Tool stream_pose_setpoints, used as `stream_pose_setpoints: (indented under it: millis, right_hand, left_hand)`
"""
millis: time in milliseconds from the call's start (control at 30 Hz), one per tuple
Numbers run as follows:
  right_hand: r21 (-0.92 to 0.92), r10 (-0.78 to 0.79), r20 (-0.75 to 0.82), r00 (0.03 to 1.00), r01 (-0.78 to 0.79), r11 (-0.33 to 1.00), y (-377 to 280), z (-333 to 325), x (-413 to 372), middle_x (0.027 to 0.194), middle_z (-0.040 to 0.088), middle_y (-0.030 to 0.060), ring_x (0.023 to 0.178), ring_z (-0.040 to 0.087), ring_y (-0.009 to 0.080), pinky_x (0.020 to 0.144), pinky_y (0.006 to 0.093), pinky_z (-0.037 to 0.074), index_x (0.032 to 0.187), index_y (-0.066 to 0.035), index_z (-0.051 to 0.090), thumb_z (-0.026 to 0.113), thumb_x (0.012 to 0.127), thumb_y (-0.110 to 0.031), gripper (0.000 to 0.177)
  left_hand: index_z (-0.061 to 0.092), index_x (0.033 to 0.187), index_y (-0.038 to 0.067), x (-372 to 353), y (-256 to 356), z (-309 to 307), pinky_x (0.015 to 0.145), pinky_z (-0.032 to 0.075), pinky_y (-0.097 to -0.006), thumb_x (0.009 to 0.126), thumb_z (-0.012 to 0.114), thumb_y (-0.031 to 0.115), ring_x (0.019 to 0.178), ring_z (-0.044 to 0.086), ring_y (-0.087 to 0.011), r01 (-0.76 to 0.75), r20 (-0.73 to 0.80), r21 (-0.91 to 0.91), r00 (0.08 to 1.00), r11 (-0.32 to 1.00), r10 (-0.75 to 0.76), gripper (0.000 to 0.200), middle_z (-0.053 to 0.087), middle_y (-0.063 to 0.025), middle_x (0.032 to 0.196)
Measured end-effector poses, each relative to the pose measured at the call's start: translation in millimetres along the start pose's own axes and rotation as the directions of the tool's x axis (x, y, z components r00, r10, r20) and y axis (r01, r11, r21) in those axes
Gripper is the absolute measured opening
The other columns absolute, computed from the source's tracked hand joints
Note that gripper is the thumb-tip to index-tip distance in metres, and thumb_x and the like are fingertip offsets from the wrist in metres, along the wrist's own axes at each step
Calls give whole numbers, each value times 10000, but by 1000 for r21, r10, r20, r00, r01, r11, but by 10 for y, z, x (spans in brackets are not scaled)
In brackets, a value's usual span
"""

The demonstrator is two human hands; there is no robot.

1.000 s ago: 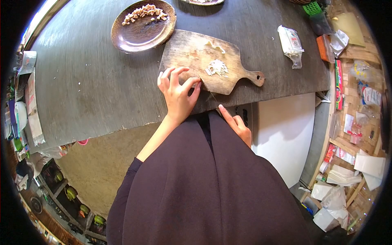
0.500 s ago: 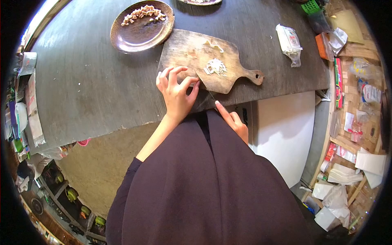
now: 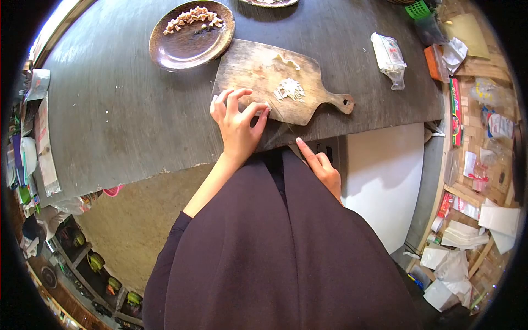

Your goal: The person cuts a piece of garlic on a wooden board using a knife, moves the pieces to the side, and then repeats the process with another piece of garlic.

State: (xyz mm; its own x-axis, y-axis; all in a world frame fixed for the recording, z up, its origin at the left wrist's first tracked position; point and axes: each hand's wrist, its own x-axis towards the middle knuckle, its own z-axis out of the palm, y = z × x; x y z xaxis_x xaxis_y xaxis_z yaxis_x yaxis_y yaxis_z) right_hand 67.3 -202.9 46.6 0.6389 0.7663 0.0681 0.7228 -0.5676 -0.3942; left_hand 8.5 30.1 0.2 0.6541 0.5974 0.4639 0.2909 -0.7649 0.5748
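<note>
A wooden cutting board (image 3: 242, 66) with a holed handle lies near the table's front edge, bearing a small heap of chopped white pieces (image 3: 290, 90) and a pale curled scrap (image 3: 288, 61). My left hand (image 3: 240, 125) is at the board's near-left edge, thumb and index finger pinched around a small pale piece of food, mostly hidden by the fingertips. Just beyond the table edge, my right hand (image 3: 323, 171) grips a knife (image 3: 291, 131), its index finger stretched along the top. The knife's thin blade is faint and blurred, and its handle is hidden.
Behind the board's left side stands a brown plate (image 3: 187, 58) with diced pieces. Part of another plate (image 3: 269, 3) shows at the far edge. A white plastic packet (image 3: 389, 59) lies to the right. Wrappers and papers fill the woven shelf (image 3: 467, 187) on the far right.
My right hand has moved slightly right with the knife, and the blade has shifted away from my left fingertips. My left hand has barely moved.
</note>
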Motion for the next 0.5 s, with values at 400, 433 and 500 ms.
stream_pose_setpoints:
  millis: [400,433,500]
  right_hand:
    - [39,4,27,1000,-5,999,-52,77,-25,790,460,40,579,640,239,566,411,546,1520,-388,583,695,977,-170,596]
    - [39,5,28,1000,-6,999,-57,73,-26,790,460,40,579,640,239,566,411,546,1520,-388,583,695,977,-170,596]
    - [57,14,33,999,-16,998,-69,64,-19,791,463,41,583,639,236,569,408,543,1524,-387,580,694,977,-166,600]
  left_hand:
    - [783,937,221,-2,-17,-3,1118,319,-518,747,860,161,1333,474,-331,-14,11,2,1000,1000,14,214,629,-14,1296]
    - [782,933,219,-1,-15,-4,1118,319,-518,745,859,159,1332,475,-331,-10,16,0,1000,1000,10,212,630,-13,1296]
    - [782,929,217,-5,-17,0,1118,320,-517,744,860,158,1332,476,-330,-9,15,-1,1000,1000,9,209,631,-13,1295]
